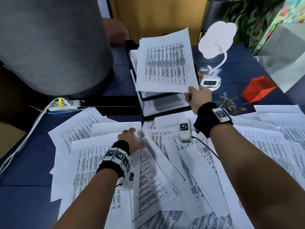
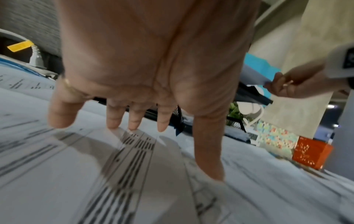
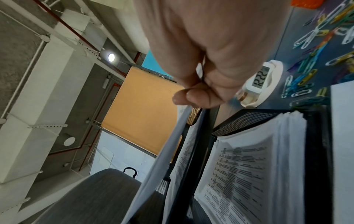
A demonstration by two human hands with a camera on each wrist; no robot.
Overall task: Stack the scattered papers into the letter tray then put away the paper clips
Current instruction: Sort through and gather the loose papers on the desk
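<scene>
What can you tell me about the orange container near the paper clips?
The orange container looks like perforated mesh, box-shaped. It lies tipped on its side on the dark blue desk, at the far right; where its opening faces cannot be told. The coloured paper clips lie scattered on the desk just left of it. Neither hand touches it. The left wrist view shows it beyond the scattered papers.

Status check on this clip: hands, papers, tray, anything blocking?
Right hand pinches a sheaf of papers above the letter tray. Left hand spread, fingertips on the scattered sheets. Paper clips loose; nothing blocking the tray.
</scene>
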